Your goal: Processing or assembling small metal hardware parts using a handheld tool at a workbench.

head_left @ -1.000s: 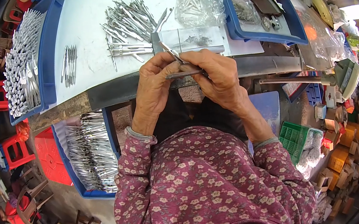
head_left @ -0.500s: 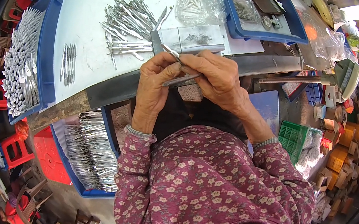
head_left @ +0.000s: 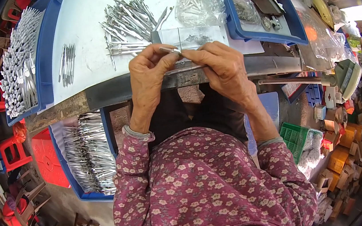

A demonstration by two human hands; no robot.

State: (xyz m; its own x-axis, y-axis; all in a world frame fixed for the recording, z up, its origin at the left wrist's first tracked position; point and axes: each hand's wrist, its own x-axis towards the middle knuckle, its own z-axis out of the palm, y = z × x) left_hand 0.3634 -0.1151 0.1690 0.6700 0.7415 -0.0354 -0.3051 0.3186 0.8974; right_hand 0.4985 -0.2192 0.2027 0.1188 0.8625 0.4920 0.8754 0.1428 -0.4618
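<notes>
Both hands meet at the table edge: the left hand (head_left: 150, 78) and right hand (head_left: 225, 70) pinch a thin metal tool (head_left: 170, 50) between their fingertips, fingers closed on it from either side, and it pokes up just above the grip. Just beyond the grip lies a clear packet (head_left: 190, 36) on the white table (head_left: 84, 30), with a heap of tools (head_left: 128, 18) past it to the left. Below the left wrist sits a blue tray (head_left: 88, 157) of packed tools.
</notes>
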